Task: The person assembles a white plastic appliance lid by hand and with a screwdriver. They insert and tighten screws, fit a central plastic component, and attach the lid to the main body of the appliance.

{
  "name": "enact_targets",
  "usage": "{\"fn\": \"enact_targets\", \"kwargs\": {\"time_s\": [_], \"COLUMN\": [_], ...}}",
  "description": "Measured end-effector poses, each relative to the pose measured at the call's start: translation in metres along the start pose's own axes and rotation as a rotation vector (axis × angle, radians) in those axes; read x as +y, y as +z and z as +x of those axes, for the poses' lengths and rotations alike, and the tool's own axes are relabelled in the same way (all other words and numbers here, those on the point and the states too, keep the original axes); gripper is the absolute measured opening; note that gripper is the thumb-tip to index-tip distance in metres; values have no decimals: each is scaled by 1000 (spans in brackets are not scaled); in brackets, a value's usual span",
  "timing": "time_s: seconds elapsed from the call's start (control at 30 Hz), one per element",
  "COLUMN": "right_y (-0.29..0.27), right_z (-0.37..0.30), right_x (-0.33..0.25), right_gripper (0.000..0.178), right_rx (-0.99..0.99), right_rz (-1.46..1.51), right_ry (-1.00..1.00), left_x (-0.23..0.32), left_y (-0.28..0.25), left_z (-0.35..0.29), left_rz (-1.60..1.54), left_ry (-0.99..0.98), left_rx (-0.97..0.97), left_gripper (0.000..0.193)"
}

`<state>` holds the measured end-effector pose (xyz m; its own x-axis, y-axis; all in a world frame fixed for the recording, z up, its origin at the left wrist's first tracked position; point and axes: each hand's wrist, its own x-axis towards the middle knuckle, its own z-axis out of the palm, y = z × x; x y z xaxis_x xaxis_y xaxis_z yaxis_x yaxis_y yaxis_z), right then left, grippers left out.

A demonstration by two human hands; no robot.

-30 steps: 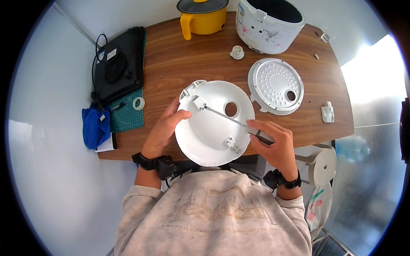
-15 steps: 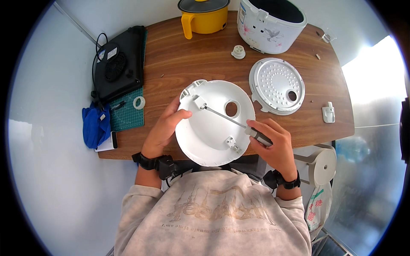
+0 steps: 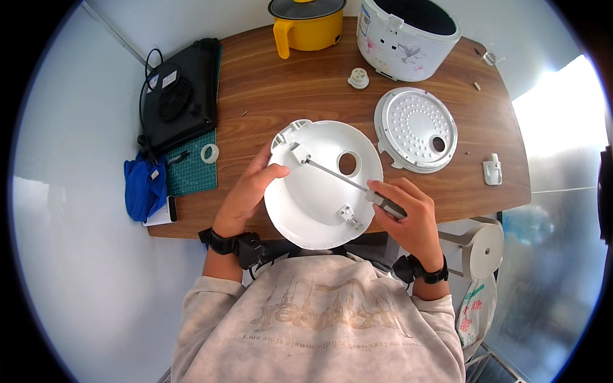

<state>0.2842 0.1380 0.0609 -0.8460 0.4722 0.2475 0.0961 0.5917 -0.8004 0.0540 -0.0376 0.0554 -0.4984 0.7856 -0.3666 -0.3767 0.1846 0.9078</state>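
A round white plastic rice cooker lid [image 3: 306, 210], its hollow side up, is held over the table's near edge. My left hand [image 3: 255, 182] grips its left rim, thumb on the inner face and the other fingers out of sight beneath. In my right hand [image 3: 407, 207] is a screwdriver [image 3: 386, 204] with a grey and dark handle, closed in the fingers. Its thin shaft slants up to the left, and the tip meets a small white block [image 3: 300, 152] near the lid's hinge end. A round hole and a small bracket [image 3: 348, 216] also show inside the lid.
On the wooden table [image 3: 274, 89] stand a white rice cooker body [image 3: 408, 51] and a yellow pot [image 3: 313, 32]. A silvery perforated disc [image 3: 417, 127], a white cap [image 3: 359, 78] and a white latch piece [image 3: 492, 170] lie rightward. An induction cooker [image 3: 182, 89], tape roll [image 3: 209, 153] and blue cloth [image 3: 143, 188] are left.
Almost nothing differs. The whole view has shifted slightly, while both hands keep their holds and the screwdriver tip stays at the white block.
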Motion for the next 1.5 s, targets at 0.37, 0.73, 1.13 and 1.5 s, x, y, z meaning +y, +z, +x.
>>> {"fn": "enact_targets", "kwargs": {"time_s": [0.37, 0.73, 1.13, 1.5], "right_y": [1, -3, -4, -27], "right_z": [-2, -5, -9, 3], "right_x": [1, -9, -26, -42], "right_gripper": [42, 43, 45, 55], "right_rx": [-30, -22, 18, -110], "right_rz": [29, -22, -286, -526], "right_ry": [60, 44, -108, -286], "left_x": [0, 12, 12, 17], "left_y": [-1, 4, 4, 16], "left_z": [-1, -7, -2, -3], "left_rz": [48, 93, 152, 64], "left_ry": [12, 58, 106, 271], "left_rx": [2, 17, 22, 71], "left_gripper": [70, 62, 54, 33]}}
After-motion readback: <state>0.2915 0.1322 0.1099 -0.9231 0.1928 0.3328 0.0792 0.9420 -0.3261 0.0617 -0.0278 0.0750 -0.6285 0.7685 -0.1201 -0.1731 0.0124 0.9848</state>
